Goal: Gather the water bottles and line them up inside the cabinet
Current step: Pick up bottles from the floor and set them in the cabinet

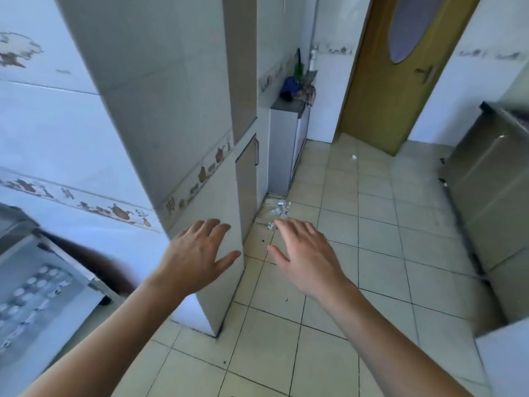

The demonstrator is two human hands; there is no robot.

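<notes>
Several clear plastic water bottles [277,209] lie in a heap on the tiled floor beside the wall, just below a small grey cabinet [287,147]. A narrow beige cabinet door [246,179] with a metal handle is set into the tiled pillar to their left; it is closed. My left hand [197,255] is stretched forward with fingers spread, in front of the pillar's corner, holding nothing. My right hand [303,253] reaches forward over the floor, fingers straight, its fingertips near the closest bottle in the image. The picture is blurred by motion.
A brown wooden door [398,67] with an oval window stands at the back. A steel appliance [492,179] lines the right side. A tray of white-capped items [31,293] sits low at the left. A blue object [290,87] rests on the grey cabinet.
</notes>
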